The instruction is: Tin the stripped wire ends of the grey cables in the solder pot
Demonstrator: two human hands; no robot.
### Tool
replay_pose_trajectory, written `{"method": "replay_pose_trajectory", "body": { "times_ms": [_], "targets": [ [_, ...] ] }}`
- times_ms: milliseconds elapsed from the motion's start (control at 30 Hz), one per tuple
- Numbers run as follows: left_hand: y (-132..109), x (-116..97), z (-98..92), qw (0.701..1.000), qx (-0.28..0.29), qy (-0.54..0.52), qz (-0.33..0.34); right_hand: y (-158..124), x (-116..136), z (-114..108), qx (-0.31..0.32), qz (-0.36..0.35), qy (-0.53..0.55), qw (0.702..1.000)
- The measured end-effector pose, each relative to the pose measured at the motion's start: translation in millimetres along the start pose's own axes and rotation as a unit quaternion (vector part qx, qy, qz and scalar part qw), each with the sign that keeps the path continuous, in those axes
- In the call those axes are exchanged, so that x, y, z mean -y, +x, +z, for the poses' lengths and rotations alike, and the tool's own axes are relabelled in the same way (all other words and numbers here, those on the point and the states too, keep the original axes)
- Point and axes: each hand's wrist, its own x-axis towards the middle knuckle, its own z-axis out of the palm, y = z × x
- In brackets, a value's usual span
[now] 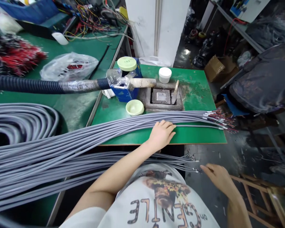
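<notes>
My left hand (161, 135) flat on gray multi-core cables (123, 134), fingers (167, 126) slightly spread, green tabletop (194, 95) lower center. Right hand (219, 177) open, not pinching, near hanging cable ends (192, 165). Risk: careless tug snags, tangles bundle.

This is a cable-assembly workshop. Long green-topped desks (192, 85) carry bundles of grey sheathed cables (61, 148) with stripped ends, heaps of red and black wires (14, 55), and what looks like a solder pot (161, 96) beside a corrugated hose (38, 85). Wire clippings (228, 155) litter the bare concrete floor (209, 202), though it is dim and hard to read.
</notes>
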Motion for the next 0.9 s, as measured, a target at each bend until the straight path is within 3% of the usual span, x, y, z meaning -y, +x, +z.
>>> {"method": "replay_pose_trajectory", "body": {
  "times_ms": [133, 200, 267, 333, 433, 533, 567, 633, 700, 733, 800, 900],
  "targets": [
    [19.2, -10.7, 16.6, 0.99, 0.048, 0.131, -0.008, 18.8, 50.8, 9.8, 0.062, -0.099, 0.21, 0.971],
    [21.3, -14.3, 15.5, 0.989, 0.07, 0.132, -0.001, 31.9, 73.5, 16.2, 0.108, -0.101, 0.319, 0.936],
    [16.9, -18.1, 8.3, 0.992, 0.079, 0.101, 0.002, 44.8, 86.1, 19.1, 0.107, -0.086, 0.432, 0.892],
    [7.3, -23.5, -1.2, 0.996, 0.074, 0.051, 0.002, 56.3, 90.3, 14.0, 0.011, -0.07, 0.545, 0.835],
    [-9.5, -31.8, -11.4, 0.997, 0.07, -0.021, 0.013, 67.4, 92.5, -9.3, -0.222, -0.054, 0.634, 0.739],
    [-21.6, -30.2, -14.9, 0.992, 0.077, -0.097, 0.018, 67.3, 99.8, -37.3, -0.381, -0.073, 0.598, 0.702],
    [-24.2, -26.1, -15.7, 0.99, 0.072, -0.122, 0.01, 65.0, 103.5, -44.3, -0.403, -0.088, 0.572, 0.709],
    [-28.1, -13.8, -18.5, 0.985, 0.043, -0.164, -0.027, 58.6, 111.4, -53.0, -0.358, -0.119, 0.505, 0.777],
    [-31.3, -0.5, -23.1, 0.975, 0.001, -0.21, -0.078, 53.2, 118.8, -54.9, -0.196, -0.147, 0.411, 0.878],
    [-33.0, 4.7, -25.9, 0.963, -0.01, -0.249, -0.1, 51.8, 122.2, -53.9, -0.1, -0.157, 0.361, 0.914],
    [-36.2, 9.8, -31.0, 0.923, -0.003, -0.362, -0.131, 51.5, 128.1, -49.7, 0.042, -0.167, 0.288, 0.942],
    [-39.8, 5.5, -34.8, 0.842, 0.013, -0.514, -0.164, 54.4, 135.1, -42.2, 0.109, -0.167, 0.246, 0.949]
  ]
}}
